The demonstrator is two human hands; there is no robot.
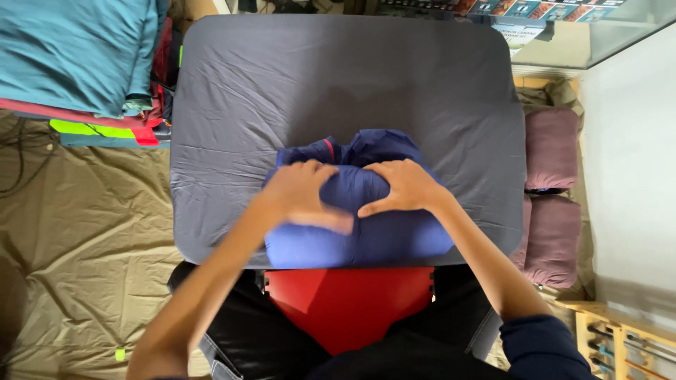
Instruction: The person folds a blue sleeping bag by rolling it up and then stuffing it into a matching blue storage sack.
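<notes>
A puffy blue garment (380,236), bundled into a thick wad with a thin red trim showing at its top, lies on the near part of a table covered with a grey sheet (282,91). My left hand (304,193) lies flat on the bundle's left half, fingers spread and slightly blurred. Pressed on the upper right of the bundle is my right hand (403,186), fingers apart and thumb pointing toward the left hand. Neither hand grips the fabric.
A red board (348,302) sticks out below the table's near edge, over my lap. Folded teal and red cloth (77,56) is stacked at far left. Two maroon rolled bundles (553,190) lie to the table's right. Tan sheeting (84,246) covers the floor.
</notes>
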